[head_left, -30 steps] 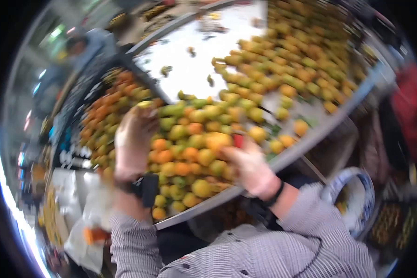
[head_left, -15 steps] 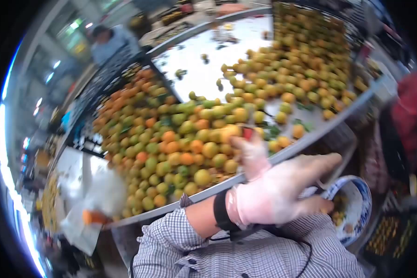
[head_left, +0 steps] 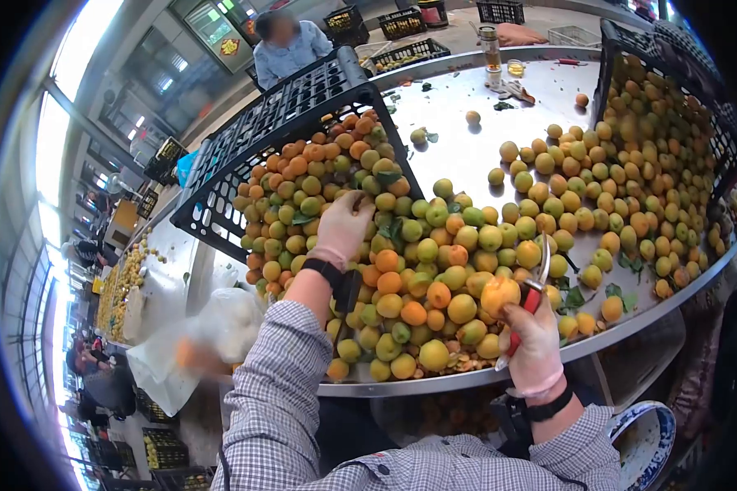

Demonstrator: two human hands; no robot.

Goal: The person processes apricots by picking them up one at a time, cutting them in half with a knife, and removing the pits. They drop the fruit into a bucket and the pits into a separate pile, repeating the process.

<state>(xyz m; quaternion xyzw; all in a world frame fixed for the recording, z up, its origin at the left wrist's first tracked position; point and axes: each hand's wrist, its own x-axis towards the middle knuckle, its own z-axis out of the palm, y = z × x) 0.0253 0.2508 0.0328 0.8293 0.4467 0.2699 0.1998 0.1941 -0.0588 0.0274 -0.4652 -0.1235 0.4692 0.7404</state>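
My left hand (head_left: 344, 229), in a pale thin glove, reaches onto the fruit pile (head_left: 422, 254), fingers curled together; whatever they may hold is hidden. My right hand (head_left: 536, 340), gloved too, is closed round a red-handled tool (head_left: 532, 301) with a curved metal blade pointing up. Against that tool, at my right thumb and fingertips, is an orange fruit (head_left: 499, 296) with a cut-looking surface. Green, yellow and orange fruits surround both hands, and small cut pieces (head_left: 458, 362) lie near the front edge.
Black crates (head_left: 262, 139) lie tipped at the left and right of the metal table (head_left: 458, 155). A jar (head_left: 490, 53) stands at the back. A blue-white bowl (head_left: 643, 442) is at lower right, a plastic bag (head_left: 168, 368) at left. One person (head_left: 291, 53) is beyond the table.
My left hand has gone from near the bowl on the right to the fruit pile on the left. My right hand still holds the red tool and a fruit. The view has shifted.
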